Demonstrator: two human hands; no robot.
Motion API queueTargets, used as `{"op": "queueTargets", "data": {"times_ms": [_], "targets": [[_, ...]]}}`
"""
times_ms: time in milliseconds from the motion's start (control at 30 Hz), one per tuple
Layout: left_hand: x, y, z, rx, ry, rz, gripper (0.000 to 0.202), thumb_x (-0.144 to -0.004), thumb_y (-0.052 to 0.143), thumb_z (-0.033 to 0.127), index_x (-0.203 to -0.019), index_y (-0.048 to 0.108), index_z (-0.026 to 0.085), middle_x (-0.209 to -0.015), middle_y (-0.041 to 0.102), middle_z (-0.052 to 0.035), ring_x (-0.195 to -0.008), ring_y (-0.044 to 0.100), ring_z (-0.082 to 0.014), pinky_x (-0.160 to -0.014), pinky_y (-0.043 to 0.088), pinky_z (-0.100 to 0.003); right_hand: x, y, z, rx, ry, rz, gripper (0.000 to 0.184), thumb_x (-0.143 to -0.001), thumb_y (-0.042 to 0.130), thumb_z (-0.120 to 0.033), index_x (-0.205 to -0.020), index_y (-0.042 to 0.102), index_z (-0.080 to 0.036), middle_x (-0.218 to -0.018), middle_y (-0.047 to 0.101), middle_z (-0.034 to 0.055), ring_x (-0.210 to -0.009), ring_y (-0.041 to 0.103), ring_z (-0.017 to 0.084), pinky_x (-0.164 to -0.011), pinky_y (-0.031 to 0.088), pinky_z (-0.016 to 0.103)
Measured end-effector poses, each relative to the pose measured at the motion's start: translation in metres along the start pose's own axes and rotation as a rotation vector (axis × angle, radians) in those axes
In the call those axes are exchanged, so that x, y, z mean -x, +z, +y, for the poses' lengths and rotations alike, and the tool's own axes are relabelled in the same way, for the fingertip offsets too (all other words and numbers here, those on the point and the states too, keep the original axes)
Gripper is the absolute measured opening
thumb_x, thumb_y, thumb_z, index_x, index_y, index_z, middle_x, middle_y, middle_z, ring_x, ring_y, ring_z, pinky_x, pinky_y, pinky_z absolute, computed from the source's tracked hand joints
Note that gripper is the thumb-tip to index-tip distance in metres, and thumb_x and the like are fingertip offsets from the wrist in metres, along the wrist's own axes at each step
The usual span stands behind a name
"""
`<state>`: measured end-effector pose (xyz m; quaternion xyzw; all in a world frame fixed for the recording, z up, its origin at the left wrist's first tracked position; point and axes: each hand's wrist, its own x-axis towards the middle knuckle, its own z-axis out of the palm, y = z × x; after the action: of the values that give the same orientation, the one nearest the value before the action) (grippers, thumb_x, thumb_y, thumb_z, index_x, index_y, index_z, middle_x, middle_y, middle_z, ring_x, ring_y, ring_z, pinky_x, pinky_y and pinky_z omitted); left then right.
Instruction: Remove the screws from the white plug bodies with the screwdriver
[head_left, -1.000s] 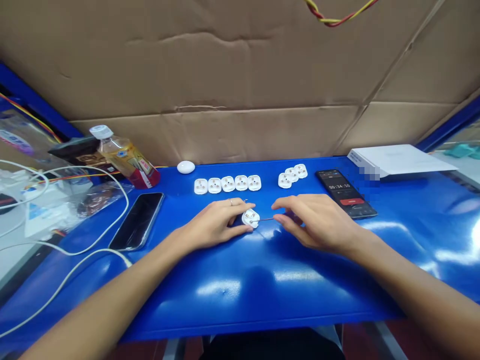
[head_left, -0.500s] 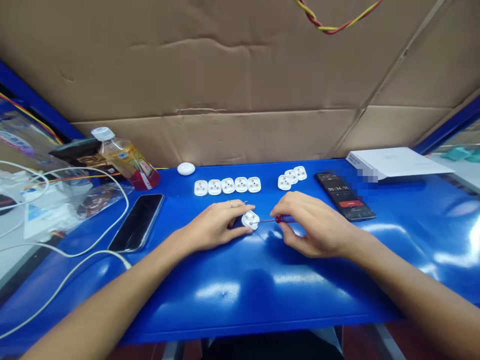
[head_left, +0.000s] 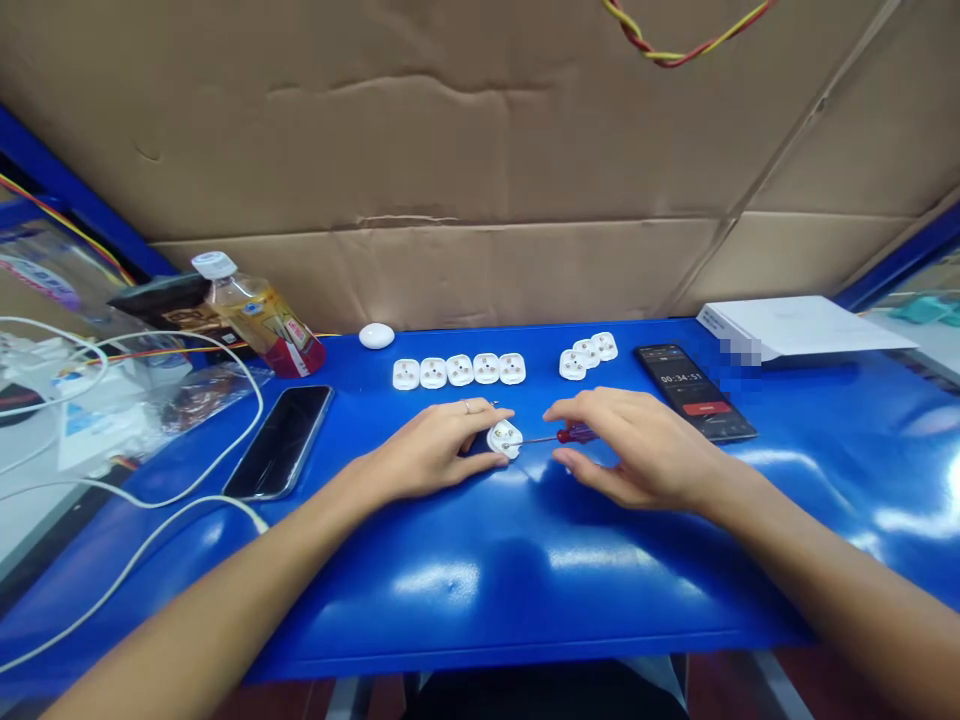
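Note:
Between the thumb and fingers of my left hand [head_left: 442,448] is a small white plastic part [head_left: 505,438] with metal contacts in it, held at the blue tabletop. My right hand [head_left: 637,445] curls around a red-handled screwdriver [head_left: 574,435]; its thumb and index fingertips stand apart around the handle. The shaft points left and its tip meets the white part. A tiny metal screw [head_left: 494,404] lies just beyond my left fingers. Further back is a row of several similar white parts [head_left: 460,370], and to its right a smaller overlapping group of white parts [head_left: 574,364].
A dark phone [head_left: 279,443] and white cables [head_left: 187,508] lie at left, near a tilted drink bottle [head_left: 262,325]. A white oval object [head_left: 376,336] sits by the cardboard wall [head_left: 450,150]. At right are a phone with a running timer [head_left: 694,392] and a white box [head_left: 802,325].
My right thumb and index finger have opened away from the screwdriver handle. The screwdriver tip stays at the white part in my left hand. The view has shifted slightly.

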<state>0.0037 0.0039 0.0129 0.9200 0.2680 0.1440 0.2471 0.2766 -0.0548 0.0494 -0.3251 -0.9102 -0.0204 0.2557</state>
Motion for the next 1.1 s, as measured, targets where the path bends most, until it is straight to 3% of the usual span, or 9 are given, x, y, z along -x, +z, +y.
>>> {"op": "queueTargets", "data": {"times_ms": [100,233,300,400,500,633,833,1000,1100], "targets": [[0.0003,-0.0001,0.0002,-0.004,-0.008,-0.005,0.050,-0.102,0.063,0.044,-0.145,0.058,0.020,-0.113,0.069,-0.0075,-0.087,0.065,-0.0184,-0.080,0.051,-0.031,0.0009,0.0008,0.0011,0.049,-0.003,0.032,0.016,-0.104,0.051,-0.026,-0.109,0.064,-0.018,-0.081,0.073,0.0049,-0.070,0.068,0.021,-0.066,0.053,0.034],[0.0000,-0.0005,0.0008,-0.010,-0.006,-0.005,0.050,-0.101,0.064,0.043,-0.145,0.058,0.020,-0.113,0.069,-0.0077,-0.087,0.065,-0.0185,-0.081,0.051,-0.030,-0.0013,-0.0012,-0.0011,-0.050,-0.071,0.018,0.017,-0.096,0.049,-0.013,-0.107,0.062,-0.016,-0.098,0.073,0.0106,-0.085,0.068,0.022,-0.074,0.056,0.035],[-0.0002,-0.0011,0.0012,-0.009,-0.001,-0.005,0.049,-0.102,0.064,0.042,-0.145,0.058,0.020,-0.114,0.069,-0.0079,-0.088,0.065,-0.0188,-0.081,0.051,-0.030,-0.0012,-0.0020,-0.0019,-0.041,-0.056,-0.004,0.015,-0.098,0.053,-0.018,-0.110,0.061,-0.016,-0.102,0.073,0.0116,-0.086,0.069,0.023,-0.074,0.056,0.035],[-0.0002,-0.0017,0.0018,0.007,-0.007,-0.006,0.049,-0.101,0.064,0.042,-0.145,0.058,0.020,-0.113,0.069,-0.0077,-0.087,0.065,-0.0183,-0.080,0.051,-0.030,0.0010,-0.0009,-0.0013,0.032,-0.008,-0.003,0.015,-0.103,0.056,-0.027,-0.112,0.061,-0.017,-0.091,0.075,0.0072,-0.074,0.069,0.022,-0.066,0.053,0.034],[-0.0002,-0.0017,0.0020,0.009,-0.013,-0.006,0.049,-0.101,0.065,0.042,-0.144,0.058,0.020,-0.112,0.069,-0.0069,-0.087,0.065,-0.0181,-0.081,0.051,-0.030,0.0019,0.0003,-0.0007,0.009,-0.022,0.008,0.011,-0.102,0.053,-0.019,-0.108,0.062,-0.018,-0.086,0.073,0.0055,-0.072,0.067,0.021,-0.066,0.052,0.033],[-0.0005,-0.0009,0.0019,0.005,-0.007,0.004,0.047,-0.101,0.065,0.041,-0.144,0.059,0.021,-0.111,0.070,-0.0068,-0.091,0.066,-0.0193,-0.081,0.051,-0.030,0.0002,-0.0020,-0.0011,-0.073,-0.085,-0.014,0.017,-0.094,0.052,-0.011,-0.108,0.061,-0.015,-0.099,0.071,0.0108,-0.086,0.067,0.023,-0.074,0.055,0.036],[-0.0008,-0.0006,0.0009,0.008,0.000,0.007,0.049,-0.101,0.064,0.042,-0.144,0.059,0.020,-0.109,0.069,-0.0071,-0.084,0.063,-0.0178,-0.077,0.050,-0.029,0.0010,-0.0023,0.0012,0.047,0.005,-0.020,0.017,-0.105,0.053,-0.029,-0.109,0.063,-0.017,-0.090,0.076,0.0078,-0.073,0.070,0.023,-0.066,0.053,0.035],[-0.0014,-0.0012,0.0025,0.013,-0.013,0.003,0.047,-0.101,0.065,0.041,-0.143,0.060,0.020,-0.110,0.069,-0.0073,-0.087,0.064,-0.0185,-0.078,0.050,-0.029,-0.0005,-0.0036,-0.0011,-0.051,-0.066,-0.012,0.015,-0.099,0.051,-0.015,-0.108,0.062,-0.016,-0.092,0.072,0.0084,-0.079,0.066,0.022,-0.072,0.054,0.035],[-0.0018,-0.0012,0.0028,0.012,-0.016,0.004,0.047,-0.101,0.065,0.041,-0.142,0.060,0.021,-0.109,0.069,-0.0070,-0.086,0.064,-0.0186,-0.078,0.050,-0.029,-0.0005,-0.0050,-0.0018,-0.065,-0.054,-0.025,0.015,-0.099,0.052,-0.019,-0.110,0.062,-0.015,-0.101,0.073,0.0113,-0.086,0.067,0.024,-0.077,0.056,0.037]]}}
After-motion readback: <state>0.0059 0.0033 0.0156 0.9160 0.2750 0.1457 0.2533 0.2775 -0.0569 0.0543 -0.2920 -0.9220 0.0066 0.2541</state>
